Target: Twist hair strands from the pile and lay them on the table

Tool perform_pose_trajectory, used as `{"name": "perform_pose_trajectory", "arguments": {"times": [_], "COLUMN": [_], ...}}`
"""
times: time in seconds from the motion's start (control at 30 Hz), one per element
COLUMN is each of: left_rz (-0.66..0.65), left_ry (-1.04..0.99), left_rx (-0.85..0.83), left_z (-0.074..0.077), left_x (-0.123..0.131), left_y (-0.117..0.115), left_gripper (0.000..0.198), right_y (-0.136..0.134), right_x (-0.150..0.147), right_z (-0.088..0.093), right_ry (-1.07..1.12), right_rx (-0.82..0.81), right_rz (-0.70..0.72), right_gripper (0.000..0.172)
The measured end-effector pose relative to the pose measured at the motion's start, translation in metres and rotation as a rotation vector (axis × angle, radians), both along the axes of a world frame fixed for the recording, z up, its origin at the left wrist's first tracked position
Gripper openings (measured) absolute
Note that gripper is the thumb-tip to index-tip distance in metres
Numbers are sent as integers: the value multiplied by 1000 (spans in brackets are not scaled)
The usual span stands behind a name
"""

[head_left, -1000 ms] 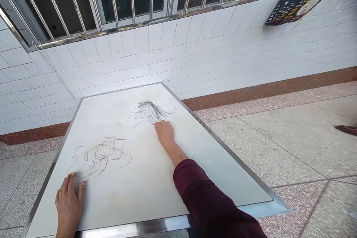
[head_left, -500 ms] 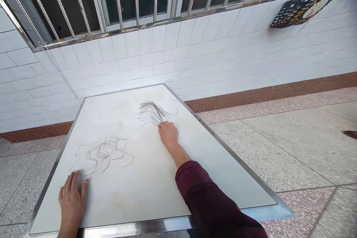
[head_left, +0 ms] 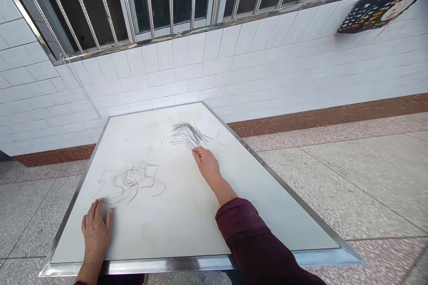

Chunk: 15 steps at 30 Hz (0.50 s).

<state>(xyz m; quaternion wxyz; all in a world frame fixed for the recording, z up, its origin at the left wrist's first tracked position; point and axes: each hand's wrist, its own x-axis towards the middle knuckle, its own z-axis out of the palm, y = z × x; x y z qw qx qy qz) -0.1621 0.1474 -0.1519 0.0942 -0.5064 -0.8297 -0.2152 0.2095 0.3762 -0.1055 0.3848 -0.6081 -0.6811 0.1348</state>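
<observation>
White and smooth, the top of the bench (head_left: 187,231) is edged with a metal rim (head_left: 200,266) and bears two patches of pencil-like marks. The left hand (head_left: 96,231) lies palm down at the near left corner, fingers released and spread, grasping nothing. Pressed flat like that, it looks to be bracing the body as the other arm stretches out. Its fingertips stop just short of a loose scribble (head_left: 133,182).

The right hand (head_left: 207,164), reaching from a dark red sleeve (head_left: 247,240), is on the far half of the bench with its fingers curled and the tips touching the lower edge of a dense scribble (head_left: 185,133), which sits right of centre near the far end. Whether those fingers pinch something small, I cannot tell; the knuckles hide it.

Behind the bench rises a white tiled wall (head_left: 234,67) under barred windows (head_left: 167,0), with a dark spotted bag (head_left: 377,9) hanging at the right. Speckled floor (head_left: 351,178) spreads out alongside.
</observation>
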Motion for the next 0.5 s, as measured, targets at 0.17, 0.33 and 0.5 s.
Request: {"name": "perform_pose_trajectory", "arguments": {"times": [0.17,0.33,0.5], "left_rz": [-75,-176,-327], "left_ry": [-89,-362,-1194], "left_rx": [143,408,422], "left_z": [6,29,79], "left_x": [-6,21,116], "left_y": [-2,-18,-46], "left_gripper": [52,40,38], "right_y": [-49,-140,-227], "right_x": [-7,-8,-18], "right_z": [15,36,51], "right_ry": [156,397,438], "right_rx": [-43,-157,-275], "right_rz": [88,225,397], "right_gripper": [31,27,26]}}
